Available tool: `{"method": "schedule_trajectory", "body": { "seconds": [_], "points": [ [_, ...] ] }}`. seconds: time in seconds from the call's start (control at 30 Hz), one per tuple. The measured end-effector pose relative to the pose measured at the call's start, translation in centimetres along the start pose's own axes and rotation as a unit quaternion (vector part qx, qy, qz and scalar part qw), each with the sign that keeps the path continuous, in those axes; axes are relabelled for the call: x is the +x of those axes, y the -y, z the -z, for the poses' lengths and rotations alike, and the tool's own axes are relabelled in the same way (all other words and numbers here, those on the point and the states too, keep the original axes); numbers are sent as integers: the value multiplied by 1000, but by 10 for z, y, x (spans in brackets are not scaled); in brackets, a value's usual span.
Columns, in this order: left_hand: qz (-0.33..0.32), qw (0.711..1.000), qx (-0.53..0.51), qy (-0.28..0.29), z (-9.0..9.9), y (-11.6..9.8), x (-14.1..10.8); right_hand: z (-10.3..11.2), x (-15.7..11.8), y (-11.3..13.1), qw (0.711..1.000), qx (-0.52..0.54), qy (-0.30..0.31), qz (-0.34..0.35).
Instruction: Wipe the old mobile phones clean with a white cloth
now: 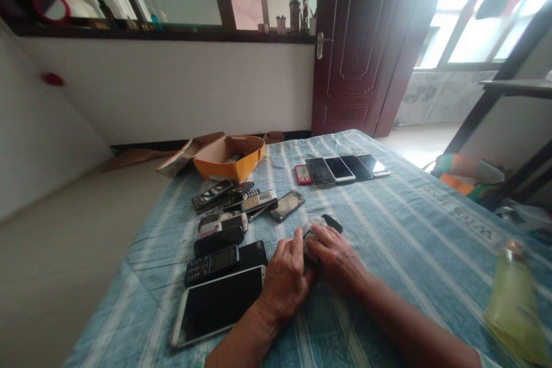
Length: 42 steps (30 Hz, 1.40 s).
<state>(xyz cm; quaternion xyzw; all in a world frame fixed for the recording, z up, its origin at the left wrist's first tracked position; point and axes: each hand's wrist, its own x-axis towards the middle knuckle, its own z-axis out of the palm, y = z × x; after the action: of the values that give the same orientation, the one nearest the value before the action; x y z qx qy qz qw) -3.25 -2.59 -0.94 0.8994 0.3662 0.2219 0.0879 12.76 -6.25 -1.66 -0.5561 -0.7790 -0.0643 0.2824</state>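
My left hand [287, 270] is closed at the front of the bed, its fingers around a dark phone [307, 237] that my hands mostly hide. Against it presses my right hand [338, 256], fingers curled over a pale crumpled cloth [317, 222]. Just beyond the right fingers lies a small black phone [333, 223]. Left of my hands, a white tablet [222, 305] with a dark screen rests beside a black keypad phone [212, 264]. A phone with a grey screen [288, 206] lies farther off, near a pile of older phones [259, 200].
An open orange box [228, 168] stands at the bed's far left edge. Several phones lie in a row at the back, including a white one [340, 169] and a small red one [303, 174]. A bottle of yellow liquid [515, 305] is at right. Striped blue cloth [388, 230] covers the bed.
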Motion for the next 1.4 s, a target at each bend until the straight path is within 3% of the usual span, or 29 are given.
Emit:
{"method": "schedule_trajectory", "body": {
  "seconds": [0.07,0.17,0.47,0.73,1.0,1.23,1.4],
  "points": [
    [-2,1000,-10,5,0,1,-1,2,1,7,998,37,18,43],
    [-7,1000,-12,-1,-1,2,-1,4,3,8,998,41,33,46],
    [-21,999,27,-22,-3,-4,-1,-6,1,-20,992,-61,-37,-108],
    [-30,998,47,-36,-5,-6,-2,0,0,0,997,66,10,35],
    [-21,990,130,-53,-10,-16,0,-2,0,-21,997,-23,6,-70],
    [-47,985,142,-82,-12,-17,0,0,-4,-9,997,64,34,0],
    [-70,981,139,-113,-11,-15,0,1,0,-8,996,68,41,-28]
  ]
}}
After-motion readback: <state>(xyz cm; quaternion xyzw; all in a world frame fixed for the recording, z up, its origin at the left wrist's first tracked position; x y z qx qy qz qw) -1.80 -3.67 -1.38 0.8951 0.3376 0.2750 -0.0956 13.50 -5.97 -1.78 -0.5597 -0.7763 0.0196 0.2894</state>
